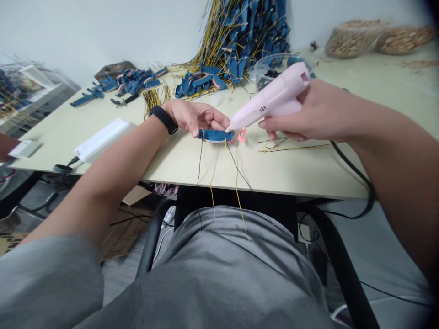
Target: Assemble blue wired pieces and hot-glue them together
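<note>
1. Head view, the main relation: the blue strip (216, 135) lies in front of the person, over the near half of the bench (260, 176), with its long axis running left to right, about in line with the bench's near edge. Whether it touches the bench top cannot be told.

2. Left hand (206, 118): this is the nearer of the two, directly on the strip. Its thumb presses the strip's left end, while the fingers curl along the far side and a fingertip shows at the right end, so the grip is nearly closed around the piece.

3. Right hand (303, 112): it is wrapped round the handle of a pink glue gun (269, 101), to the right of the strip and apart from it. The gun slants from far right to near left, crossing the strip's line at an angle, and its nozzle meets the strip's right end; contact or a slight gap is too fine to tell.

4. Around the strip: a yellow wire (238, 201) and a black wire (240, 170) trail from its right end past the near edge, with another pair at its left end. A small pink piece (242, 134) sits just right of the nozzle.
</note>
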Available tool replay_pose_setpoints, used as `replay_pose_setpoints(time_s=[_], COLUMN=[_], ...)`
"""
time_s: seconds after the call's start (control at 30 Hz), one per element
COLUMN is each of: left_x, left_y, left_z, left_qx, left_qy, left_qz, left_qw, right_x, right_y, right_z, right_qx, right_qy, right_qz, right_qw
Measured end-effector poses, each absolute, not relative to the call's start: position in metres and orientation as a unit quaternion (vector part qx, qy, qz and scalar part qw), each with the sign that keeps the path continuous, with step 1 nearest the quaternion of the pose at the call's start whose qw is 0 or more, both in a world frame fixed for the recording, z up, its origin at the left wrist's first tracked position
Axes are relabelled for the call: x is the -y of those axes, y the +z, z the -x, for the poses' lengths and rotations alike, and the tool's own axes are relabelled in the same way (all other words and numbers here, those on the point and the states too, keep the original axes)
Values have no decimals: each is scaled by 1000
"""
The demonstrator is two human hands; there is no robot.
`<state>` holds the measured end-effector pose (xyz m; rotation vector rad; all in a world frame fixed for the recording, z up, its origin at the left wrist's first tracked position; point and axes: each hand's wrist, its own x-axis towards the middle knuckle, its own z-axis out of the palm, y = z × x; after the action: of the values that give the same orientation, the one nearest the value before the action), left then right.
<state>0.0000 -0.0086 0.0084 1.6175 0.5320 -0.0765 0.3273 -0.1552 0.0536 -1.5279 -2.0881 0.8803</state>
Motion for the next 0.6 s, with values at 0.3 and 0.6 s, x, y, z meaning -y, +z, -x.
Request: replay_pose_setpoints(time_s=[0.3,0.6], left_x=[-4,-8], left_y=[-6,-10], left_z=[3,5], left_qx=[-212,-199], left_qy=[-23,-7], left_qz=[-742,-749], left_qw=[636,632], right_x=[160,158], right_y=[57,56], right_z=[-327,-332], right_qx=[740,737], right_qy=[308,306], right_qz=[559,567], right_qw=[211,205])
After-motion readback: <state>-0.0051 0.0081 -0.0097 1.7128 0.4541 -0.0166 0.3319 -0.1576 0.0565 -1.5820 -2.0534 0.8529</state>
